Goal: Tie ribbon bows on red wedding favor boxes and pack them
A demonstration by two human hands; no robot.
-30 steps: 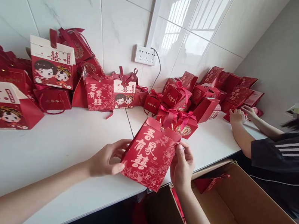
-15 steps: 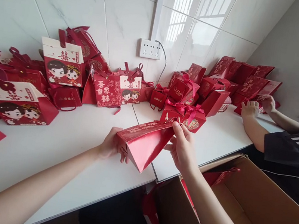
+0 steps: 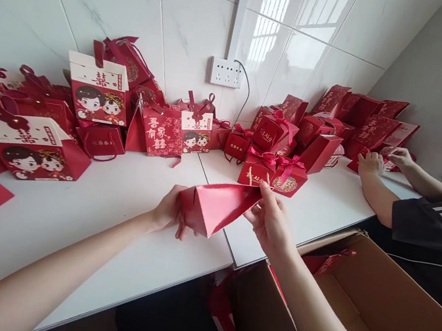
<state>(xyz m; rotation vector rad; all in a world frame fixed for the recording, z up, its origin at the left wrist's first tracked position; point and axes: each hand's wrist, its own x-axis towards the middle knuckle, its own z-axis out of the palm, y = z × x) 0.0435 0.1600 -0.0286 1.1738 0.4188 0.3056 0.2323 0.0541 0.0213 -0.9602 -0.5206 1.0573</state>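
A red paper gift box (image 3: pixel 218 204) with a triangular side is held on its side above the front of the white table (image 3: pixel 122 234). My left hand (image 3: pixel 172 211) grips its base end, the fingers curled round behind and under it. With thumb and fingers, my right hand (image 3: pixel 273 218) pinches the narrow top end. Just beyond that hand stand red boxes with ribbon bows (image 3: pixel 274 171). The printed face of the held box is turned out of sight.
Decorated gift boxes (image 3: pixel 41 151) crowd the left side and the wall. An open cardboard box (image 3: pixel 385 292) stands below the table edge at right. A co-worker's hands (image 3: pixel 372 162) handle red boxes at far right. A power strip (image 3: pixel 226 72) hangs on the wall.
Both hands have rolled the red gift box, so its lettered face no longer shows and its base end faces me more. The view has shifted slightly.
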